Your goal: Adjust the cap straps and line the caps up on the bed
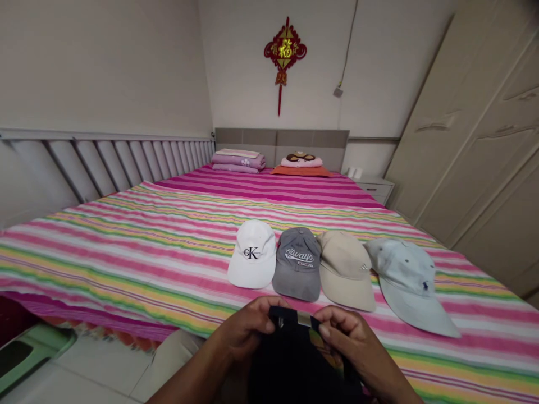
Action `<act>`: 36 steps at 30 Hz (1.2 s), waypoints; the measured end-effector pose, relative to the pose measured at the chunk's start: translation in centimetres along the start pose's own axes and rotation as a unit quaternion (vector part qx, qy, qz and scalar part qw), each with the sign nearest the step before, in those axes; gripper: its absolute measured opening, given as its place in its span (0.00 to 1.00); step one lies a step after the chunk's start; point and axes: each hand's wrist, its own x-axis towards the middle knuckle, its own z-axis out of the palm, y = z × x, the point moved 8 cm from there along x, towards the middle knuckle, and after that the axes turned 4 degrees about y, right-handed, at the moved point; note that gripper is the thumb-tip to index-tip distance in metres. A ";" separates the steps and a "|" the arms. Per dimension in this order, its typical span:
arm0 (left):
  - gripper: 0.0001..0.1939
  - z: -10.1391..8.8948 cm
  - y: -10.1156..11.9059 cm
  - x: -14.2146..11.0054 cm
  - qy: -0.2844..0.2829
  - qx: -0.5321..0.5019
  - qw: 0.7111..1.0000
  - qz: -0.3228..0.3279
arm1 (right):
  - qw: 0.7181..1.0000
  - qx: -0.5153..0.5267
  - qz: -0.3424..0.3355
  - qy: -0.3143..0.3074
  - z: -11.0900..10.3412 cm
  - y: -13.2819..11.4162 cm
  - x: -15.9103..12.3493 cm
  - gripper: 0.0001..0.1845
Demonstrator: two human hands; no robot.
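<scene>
Close to me at the bottom of the view is a black cap (295,359), its back strap and buckle at the top. My left hand (255,325) pinches the strap's left end. At the other end, the fingers of my right hand (347,336) close on the strap. Just beyond lie other caps side by side on the bed: a white cap (254,252) with "CK" lettering, a grey cap (297,264) with white script, a beige cap (347,269) and a pale blue cap (415,280) with a small dark emblem. The black cap's lower part is cut off by the frame.
A striped sheet (138,241) covers the bed, with folded bedding (238,161) and an orange pillow (301,170) by the headboard (248,138). A railing (126,163) runs along the left. The wardrobe (467,123) and a nightstand (374,188) stand right; a green stool (37,350) is lower left.
</scene>
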 end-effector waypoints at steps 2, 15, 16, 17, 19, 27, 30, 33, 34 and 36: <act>0.16 0.0 0.1 0.0 0.015 0.007 1.000 0.005 | 1.000 -0.010 -0.001 0.001 0.4 -0.3 -0.1 0.16; 0.11 -0.9 0.3 0.1 0.135 0.132 0.982 0.008 | 1.000 0.019 0.006 -0.017 2.4 -0.2 -0.2 0.19; 0.11 -0.8 0.2 0.2 0.134 0.134 0.982 0.005 | 1.000 0.023 0.007 -0.020 2.5 -0.2 -0.2 0.19; 0.10 -0.8 0.2 0.2 0.131 0.135 0.982 0.003 | 0.999 0.028 0.011 -0.025 2.6 0.0 -0.3 0.19; 0.09 -0.6 0.0 0.4 0.122 0.135 0.983 0.005 | 0.998 0.036 0.022 -0.036 2.7 0.4 -0.3 0.19; 0.07 -0.9 -0.9 0.6 0.109 0.091 0.990 0.005 | 0.997 0.046 0.039 -0.041 2.9 1.3 -0.2 0.18; 0.07 -1.2 -1.2 0.8 0.103 0.085 0.991 0.003 | 0.997 0.045 0.037 -0.043 3.0 1.1 -0.3 0.17; 0.07 -1.3 -1.5 0.8 0.103 0.083 0.991 0.000 | 0.997 0.050 0.039 -0.042 3.2 1.1 -0.5 0.18; 0.08 -1.4 -1.6 0.7 0.111 0.076 0.991 0.000 | 0.997 0.052 0.041 -0.040 3.2 1.1 -0.5 0.18; 0.11 -1.5 -1.6 0.6 0.123 0.050 0.991 0.006 | 0.997 0.048 0.042 -0.039 3.3 1.1 -0.4 0.18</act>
